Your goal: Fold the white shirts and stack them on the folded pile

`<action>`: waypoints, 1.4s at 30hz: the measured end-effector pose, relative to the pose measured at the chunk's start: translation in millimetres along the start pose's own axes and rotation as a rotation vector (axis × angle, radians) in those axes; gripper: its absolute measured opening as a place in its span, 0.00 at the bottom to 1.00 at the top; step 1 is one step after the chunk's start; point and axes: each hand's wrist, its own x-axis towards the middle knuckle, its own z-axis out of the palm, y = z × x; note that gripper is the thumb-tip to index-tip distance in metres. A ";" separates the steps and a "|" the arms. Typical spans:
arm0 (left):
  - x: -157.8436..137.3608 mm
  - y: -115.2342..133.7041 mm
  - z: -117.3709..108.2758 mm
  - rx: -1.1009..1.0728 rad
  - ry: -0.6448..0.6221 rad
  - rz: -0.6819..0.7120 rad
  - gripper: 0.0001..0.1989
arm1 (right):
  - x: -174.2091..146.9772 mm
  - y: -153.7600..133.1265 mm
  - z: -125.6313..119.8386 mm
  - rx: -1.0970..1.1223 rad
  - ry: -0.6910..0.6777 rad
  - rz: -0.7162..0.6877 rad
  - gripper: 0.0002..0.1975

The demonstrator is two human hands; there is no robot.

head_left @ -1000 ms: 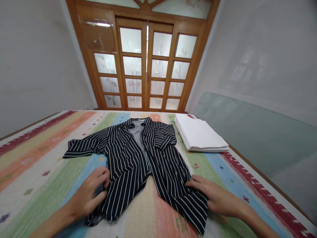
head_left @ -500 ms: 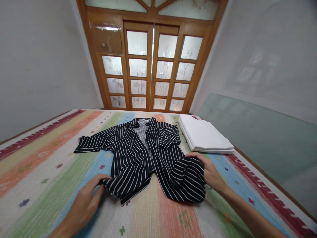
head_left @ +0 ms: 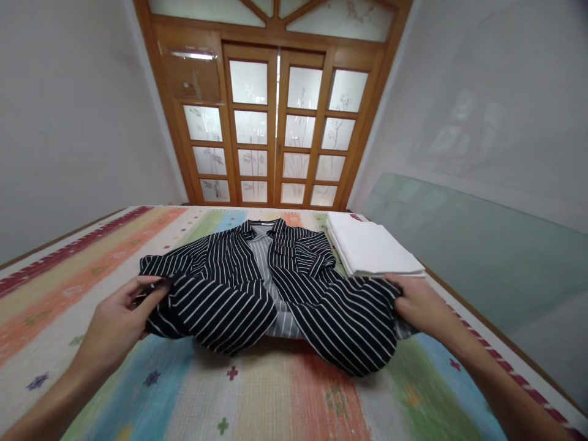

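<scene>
A black shirt with white stripes [head_left: 229,263] lies front up, collar away from me, its front parted over the paler inside of the back. My left hand [head_left: 126,306] pinches the shirt's lower left side between thumb and fingers. At the lower right side, my right hand [head_left: 416,300] is closed on the cloth. Between the hands the near hem is lifted off the bedspread, and both front panels hang down in rounded folds. The right sleeve is folded in over the chest; the left one is partly hidden behind the raised cloth.
A folded white cloth stack [head_left: 376,248] lies just beyond my right hand. Beneath everything spreads a striped, multicoloured bedspread [head_left: 257,404]. A pale green headboard-like panel [head_left: 482,245] runs along the right wall. Wooden doors with glass panes [head_left: 275,128] stand at the far end.
My left hand has moved left and up, and my right hand a little right, both holding the shirt. The hem has risen and is stretched wider between them.
</scene>
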 end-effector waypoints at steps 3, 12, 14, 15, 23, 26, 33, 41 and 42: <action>1.8 -24.3 1.1 0.254 -0.186 0.174 0.23 | -9.6 6.3 22.7 -0.158 -0.262 -0.041 0.26; -43.9 -53.3 18.8 0.469 -0.575 0.905 0.41 | -32.5 -12.6 35.1 0.199 -0.565 -0.562 0.45; -48.8 -50.8 27.7 0.458 -0.587 0.949 0.44 | -31.3 -23.6 30.1 0.251 -0.631 -0.591 0.41; -49.8 -49.4 32.2 0.450 -0.594 0.971 0.44 | -30.3 -29.8 28.1 0.271 -0.664 -0.612 0.39; -56.8 -11.3 49.6 0.321 -0.709 0.862 0.12 | -1.0 -79.5 40.3 0.342 -0.653 -0.709 0.17; -65.5 10.2 51.6 0.295 -0.926 0.829 0.15 | 24.4 -91.6 58.4 0.295 -0.573 -0.744 0.16; -42.7 22.5 65.3 0.280 -0.952 0.798 0.19 | 102.3 -115.4 105.7 0.270 -0.326 -0.749 0.11; 75.2 -53.9 83.4 0.578 -0.246 0.531 0.28 | 193.5 -147.9 146.3 0.002 -0.214 -0.664 0.12; 88.6 -65.4 82.2 0.634 -0.219 0.449 0.29 | 202.4 -150.2 151.0 -0.037 -0.221 -0.656 0.13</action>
